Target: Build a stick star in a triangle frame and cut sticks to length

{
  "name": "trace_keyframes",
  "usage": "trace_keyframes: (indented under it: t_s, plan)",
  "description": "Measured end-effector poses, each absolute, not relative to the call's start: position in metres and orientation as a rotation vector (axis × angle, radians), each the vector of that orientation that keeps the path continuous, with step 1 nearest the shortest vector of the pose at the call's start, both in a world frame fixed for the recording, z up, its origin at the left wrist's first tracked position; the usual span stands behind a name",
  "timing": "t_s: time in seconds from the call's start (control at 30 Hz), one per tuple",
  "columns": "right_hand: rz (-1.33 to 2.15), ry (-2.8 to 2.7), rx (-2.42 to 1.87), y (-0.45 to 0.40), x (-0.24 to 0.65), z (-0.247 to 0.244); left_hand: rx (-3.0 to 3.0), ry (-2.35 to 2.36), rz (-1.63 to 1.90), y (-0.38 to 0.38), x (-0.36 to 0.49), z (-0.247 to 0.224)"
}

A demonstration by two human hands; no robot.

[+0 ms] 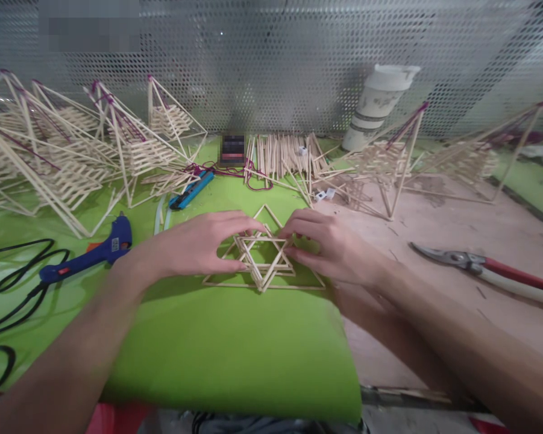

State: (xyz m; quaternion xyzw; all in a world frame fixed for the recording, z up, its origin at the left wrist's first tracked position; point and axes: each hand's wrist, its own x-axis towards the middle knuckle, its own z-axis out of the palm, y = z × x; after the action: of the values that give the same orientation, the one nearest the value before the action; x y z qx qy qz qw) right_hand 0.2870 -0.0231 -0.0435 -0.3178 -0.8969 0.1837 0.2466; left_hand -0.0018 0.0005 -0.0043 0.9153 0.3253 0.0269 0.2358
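Star-shaped stick frame sits at the centre of the frame, flat on the green-covered surface, and consists of triangles laid one upon another, the widest underneath. At upper left, several stick pyramids with purple-bound tips stand clustered toward the back, apparently so that the front is left for handwork. At mid-left lies a blue glue gun, its cable looped outward to the left edge, presumably to stay out of the way. Left of centre, a blue cutter lies slantwise, seemingly within reach. The left hand grasps the frame's left side between thumb and fingers. Behind the frame, at upper centre, loose sticks lie mostly side by side, an arrangement that would ease picking them out singly; purple string trails beside them. The right hand holds the opposite side with curled fingertips; the two-sided hold probably keeps the layers from sliding. At upper right, a white container stands tilted in view, with further pyramids near it. At far right, red-and-white-handled shears lie on bare board, handles outward, presumably for easy pickup.
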Motion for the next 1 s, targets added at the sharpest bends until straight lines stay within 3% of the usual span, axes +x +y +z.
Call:
trace_keyframes:
  t_s: [1.0]
  plan:
    - [0.484, -2.458, -0.899, -0.024, 0.287, -0.039, 2.53, 0.868, 0.091, -0.001, 0.0, -0.005]
